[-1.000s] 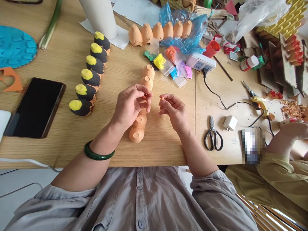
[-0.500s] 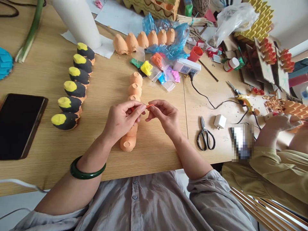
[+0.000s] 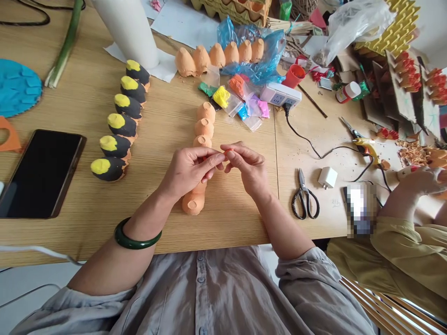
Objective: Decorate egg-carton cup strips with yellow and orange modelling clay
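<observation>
Between my two hands is a small piece of orange modelling clay (image 3: 228,151), mostly covered by the fingers. My left hand (image 3: 190,170) pinches it with thumb and forefinger, and a bit of orange also shows at its curled fingers. Thumb and fingers of my right hand (image 3: 247,167) close on the clay from the other side. Under the hands stands an upright row of orange egg-carton cups (image 3: 193,204), its middle partly hidden. To the left is a row of cups painted black with yellow tops (image 3: 114,144). Packets of coloured clay, one with yellow clay (image 3: 221,97), lie beyond the hands.
Black-handled scissors (image 3: 305,200), a white charger (image 3: 327,177) and a power strip (image 3: 281,94) with its cord lie to the right. A phone (image 3: 42,174) lies at left. Another orange cup row (image 3: 217,56) stands at the back. Another person's arm (image 3: 401,195) rests at far right.
My hands have drawn closer together, and less of the orange clay shows between them. The whole view has shifted, so the table's things appear farther right.
</observation>
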`<state>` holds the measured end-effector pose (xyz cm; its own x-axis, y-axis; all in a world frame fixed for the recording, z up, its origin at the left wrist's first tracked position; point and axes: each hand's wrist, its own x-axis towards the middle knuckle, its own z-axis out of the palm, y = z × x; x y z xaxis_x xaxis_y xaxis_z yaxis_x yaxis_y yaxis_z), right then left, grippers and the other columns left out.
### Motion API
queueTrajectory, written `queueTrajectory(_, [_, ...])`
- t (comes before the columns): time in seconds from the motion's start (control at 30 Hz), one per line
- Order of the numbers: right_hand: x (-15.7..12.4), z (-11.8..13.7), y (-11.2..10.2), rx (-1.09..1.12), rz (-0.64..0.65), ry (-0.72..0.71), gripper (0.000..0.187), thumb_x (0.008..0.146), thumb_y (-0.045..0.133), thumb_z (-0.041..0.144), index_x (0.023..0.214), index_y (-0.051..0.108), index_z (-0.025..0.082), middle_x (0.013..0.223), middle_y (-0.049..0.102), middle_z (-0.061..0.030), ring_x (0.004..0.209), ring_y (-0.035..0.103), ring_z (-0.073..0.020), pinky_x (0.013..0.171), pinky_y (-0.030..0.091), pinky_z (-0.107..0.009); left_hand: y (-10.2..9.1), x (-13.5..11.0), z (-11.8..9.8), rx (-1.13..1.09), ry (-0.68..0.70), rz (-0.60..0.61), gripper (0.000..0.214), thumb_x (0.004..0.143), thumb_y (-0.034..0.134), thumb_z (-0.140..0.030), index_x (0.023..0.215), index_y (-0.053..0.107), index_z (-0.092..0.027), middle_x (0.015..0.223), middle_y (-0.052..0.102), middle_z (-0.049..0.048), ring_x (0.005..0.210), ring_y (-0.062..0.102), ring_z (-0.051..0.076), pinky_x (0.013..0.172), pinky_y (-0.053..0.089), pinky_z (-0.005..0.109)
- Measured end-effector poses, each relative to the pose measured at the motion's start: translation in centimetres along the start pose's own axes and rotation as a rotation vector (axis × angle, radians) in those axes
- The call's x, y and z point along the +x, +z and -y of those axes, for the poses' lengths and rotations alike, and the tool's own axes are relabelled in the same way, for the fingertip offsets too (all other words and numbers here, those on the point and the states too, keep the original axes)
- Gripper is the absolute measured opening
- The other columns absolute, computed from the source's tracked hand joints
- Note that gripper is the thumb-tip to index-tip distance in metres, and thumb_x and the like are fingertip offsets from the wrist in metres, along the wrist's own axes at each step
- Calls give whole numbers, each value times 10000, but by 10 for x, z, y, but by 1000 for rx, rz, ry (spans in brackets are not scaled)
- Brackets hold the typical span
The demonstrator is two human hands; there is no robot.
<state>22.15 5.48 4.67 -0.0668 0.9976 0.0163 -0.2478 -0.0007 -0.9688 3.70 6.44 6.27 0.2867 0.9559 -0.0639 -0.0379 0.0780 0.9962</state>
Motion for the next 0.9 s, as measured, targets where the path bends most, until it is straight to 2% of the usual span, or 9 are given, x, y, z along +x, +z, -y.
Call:
queueTrajectory(0.13, [-2,2,1,24,3,38,359,870,988,612,871,864,275,887,732,-12,787,690,-162,640,623,-306,0,0,-3,6,-9,42,362,905,914,-499,716,795,-214,711,721,49,481,431,89,424,318,256])
queueTrajectory(0.3, [-2,1,1,22,8,54,354,907,946,629,904,887,280,919,745,-22,801,698,-161,656,628,-295,-1,-1,-1,2,5,41,291,901,906,-459,767,826,-214,733,743,49,496,458,91,433,335,249])
queueTrajectory(0.37, [-2,0,0,17,8,55,379,914,920,662,949,902,286,914,737,-14,789,676,-151,663,634,-286,-1,-1,-1,7,8,38,272,894,906,-459,790,837,-218,724,740,44,501,465,95,433,345,244])
queueTrajectory(0.47, [-2,-1,-1,18,-17,97,477,942,837,735,1134,914,305,995,742,-10,792,643,-146,700,668,-300,0,-1,-2,4,3,5,262,896,895,-454,788,838,-223,703,726,41,501,457,101,437,356,248])
queueTrajectory(0.6, [-3,-2,-2,27,-56,56,455,932,866,666,1243,901,335,1129,768,-16,906,689,-167,780,704,-323,1,-1,-5,-12,5,-26,283,904,887,-453,759,815,-220,708,722,48,495,451,101,441,364,255])
queueTrajectory(0.7, [-4,-3,-2,8,-44,31,376,917,906,637,1159,920,348,1178,790,-20,918,729,-176,840,716,-360,1,-1,-5,-22,2,6,307,908,881,-460,737,805,-217,690,699,46,497,455,104,441,368,260])
queueTrajectory(0.83, [-3,-3,-1,9,-55,-9,332,873,958,628,965,925,311,1126,793,-21,784,706,-145,811,700,-368,1,-1,-3,-29,-14,45,355,905,893,-517,747,813,-210,731,729,57,500,467,101,421,351,255])
queueTrajectory(0.9, [-4,-2,0,25,-43,-15,323,877,961,615,991,926,315,1121,806,-16,786,707,-145,817,702,-364,1,-2,-3,-29,-16,50,384,915,892,-552,761,818,-208,742,738,61,500,465,99,419,348,256])
